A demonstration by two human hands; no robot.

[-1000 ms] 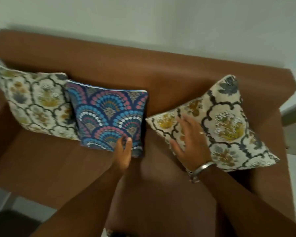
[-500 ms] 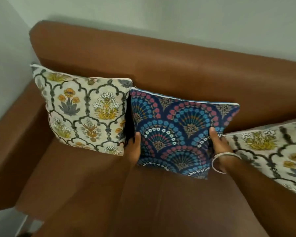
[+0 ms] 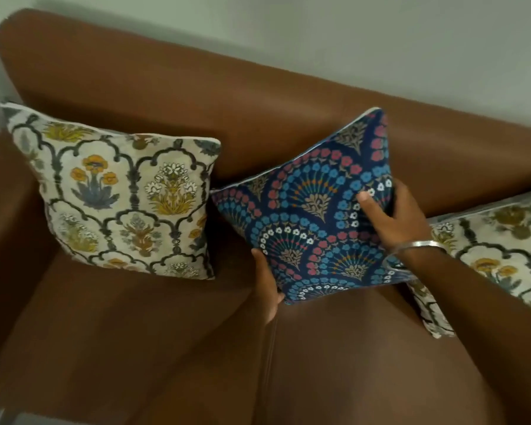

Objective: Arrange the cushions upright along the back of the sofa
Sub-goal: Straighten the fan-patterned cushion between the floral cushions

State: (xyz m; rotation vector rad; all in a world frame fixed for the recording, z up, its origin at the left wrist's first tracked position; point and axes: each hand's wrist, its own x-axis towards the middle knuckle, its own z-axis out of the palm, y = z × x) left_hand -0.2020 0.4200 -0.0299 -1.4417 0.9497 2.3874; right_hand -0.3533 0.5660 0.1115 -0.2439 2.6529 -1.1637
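Observation:
A navy cushion with blue and pink fan patterns [image 3: 313, 216] is tilted, its right corner raised against the brown sofa back [image 3: 258, 96]. My left hand [image 3: 269, 289] grips its lower left edge. My right hand [image 3: 393, 216], a metal bangle on the wrist, grips its right edge. A cream floral cushion [image 3: 126, 197] stands upright against the sofa back at the left. A second cream floral cushion [image 3: 497, 256] leans at the right, partly hidden by my right forearm.
The brown seat [image 3: 135, 348] spreads in front of the cushions, with a seam down its middle. The left armrest [image 3: 3, 210] borders the seat. A pale wall [image 3: 350, 41] rises behind the sofa.
The navy cushion has shifted right, away from the left cream cushion, and turned so its right corner sits higher. Both hands stayed on its edges and moved with it.

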